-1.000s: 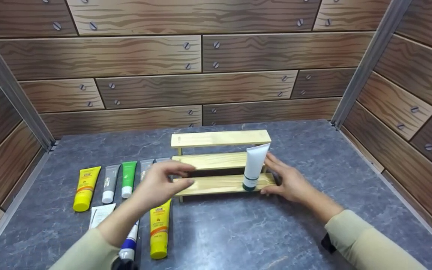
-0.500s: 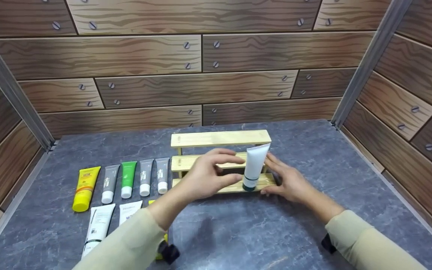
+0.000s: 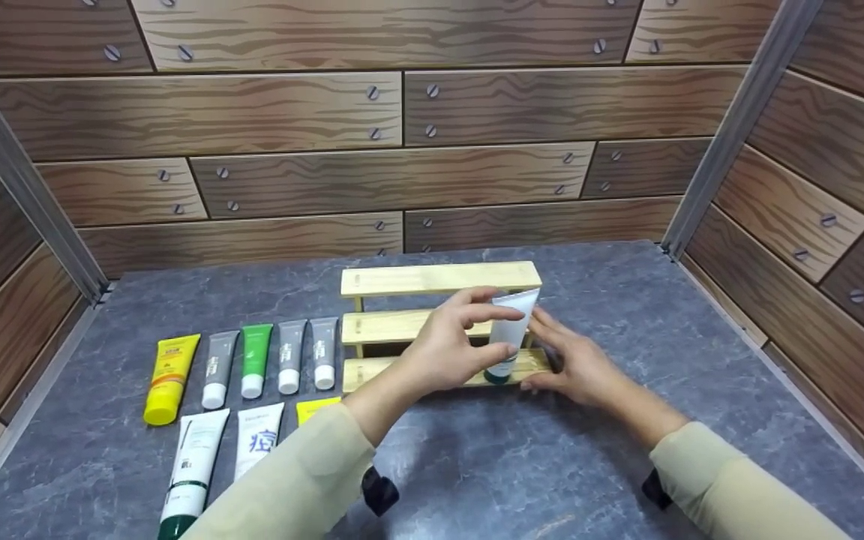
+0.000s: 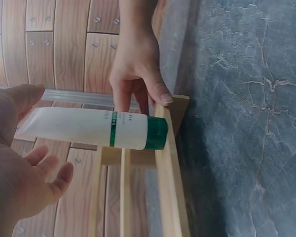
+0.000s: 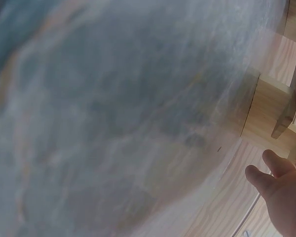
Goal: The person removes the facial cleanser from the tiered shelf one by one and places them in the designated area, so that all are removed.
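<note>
A white squeeze tube (image 3: 508,331) with a dark green cap stands cap-down on the bottom step of a three-tier wooden display rack (image 3: 439,277), near its right end. My left hand (image 3: 443,346) is around the tube, thumb and index finger spread on either side. In the left wrist view the tube (image 4: 89,127) lies between thumb and fingers, which are not closed on it. My right hand (image 3: 586,367) holds the rack's right end, its thumb at the bottom step's front corner and its fingers behind the tube.
On the grey marbled tabletop (image 3: 462,465), left of the rack, lie a yellow tube (image 3: 172,379), a green tube (image 3: 256,360) and several grey ones (image 3: 291,356). Nearer lie white tubes (image 3: 196,465) and a second yellow tube (image 3: 317,409), partly behind my left sleeve. Wood-print panels (image 3: 402,180) enclose the table.
My left hand has moved right, from the rack's left end over to the standing tube. My right hand, the rack and the tube have stayed put.
</note>
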`<state>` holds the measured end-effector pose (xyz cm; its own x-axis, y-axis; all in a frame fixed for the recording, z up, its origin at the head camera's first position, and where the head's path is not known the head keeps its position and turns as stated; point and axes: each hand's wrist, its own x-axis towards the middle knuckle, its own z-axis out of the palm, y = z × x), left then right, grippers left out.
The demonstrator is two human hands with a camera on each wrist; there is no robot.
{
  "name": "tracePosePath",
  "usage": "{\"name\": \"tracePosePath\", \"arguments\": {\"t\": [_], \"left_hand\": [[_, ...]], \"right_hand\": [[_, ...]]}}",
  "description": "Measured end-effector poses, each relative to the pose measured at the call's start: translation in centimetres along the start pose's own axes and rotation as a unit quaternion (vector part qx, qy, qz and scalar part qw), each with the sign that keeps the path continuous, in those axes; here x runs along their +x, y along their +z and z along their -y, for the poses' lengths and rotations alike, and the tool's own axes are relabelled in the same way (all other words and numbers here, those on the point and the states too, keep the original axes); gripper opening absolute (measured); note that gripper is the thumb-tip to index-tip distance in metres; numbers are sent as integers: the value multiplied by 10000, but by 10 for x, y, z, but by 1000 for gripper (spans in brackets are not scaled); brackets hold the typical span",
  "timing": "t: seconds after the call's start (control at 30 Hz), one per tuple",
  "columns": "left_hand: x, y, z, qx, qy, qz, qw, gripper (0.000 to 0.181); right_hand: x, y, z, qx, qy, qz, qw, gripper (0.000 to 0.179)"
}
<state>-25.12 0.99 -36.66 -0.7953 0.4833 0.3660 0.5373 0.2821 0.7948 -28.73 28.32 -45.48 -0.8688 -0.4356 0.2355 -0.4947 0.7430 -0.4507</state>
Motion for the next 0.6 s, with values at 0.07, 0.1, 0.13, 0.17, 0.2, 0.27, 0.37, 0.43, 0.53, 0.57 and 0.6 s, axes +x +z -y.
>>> {"name": "tracePosePath", "arguments": {"t": [0.07, 0.1, 0.13, 0.17, 0.2, 0.27, 0.37, 0.43, 0.53, 0.57, 0.6], "left_hand": [[2, 3, 3, -56, -5, -16, 10000, 39], [3, 4, 4, -54, -1, -29, 10000, 39], [3, 6, 6, -43, -8, -37, 10000, 40], [4, 7, 7, -36, -28, -40, 10000, 41], [4, 8, 8, -9, -55, -37, 10000, 42], [5, 10, 9, 30, -106, -35, 9999, 44], [5, 12, 11, 76, -169, -27, 9998, 47], [6, 13, 13, 86, -179, -57, 9998, 48], [9, 14, 15, 82, -168, -166, 9997, 47], [10, 15, 15, 71, -178, -208, 9996, 47], [11, 15, 15, 40, -191, -250, 9995, 46]], "right_hand": [[0, 0, 0, -35, -9, -38, 10000, 101], [0, 0, 0, -53, -22, -53, 10000, 100], [-1, 1, 0, -61, -20, -60, 10000, 100], [-1, 1, 0, -64, -19, -60, 10000, 100], [-1, 1, 0, -65, -18, -56, 10000, 99], [-1, 1, 0, -50, -15, -40, 10000, 100], [-1, 1, 0, -7, 8, 6, 10000, 101], [-1, 1, 0, 6, 20, 25, 10000, 102], [0, 0, 1, 9, -12, 36, 10000, 104], [1, -1, 1, 9, -38, 27, 10000, 104], [1, -1, 0, 5, -57, 15, 10000, 104]]}}
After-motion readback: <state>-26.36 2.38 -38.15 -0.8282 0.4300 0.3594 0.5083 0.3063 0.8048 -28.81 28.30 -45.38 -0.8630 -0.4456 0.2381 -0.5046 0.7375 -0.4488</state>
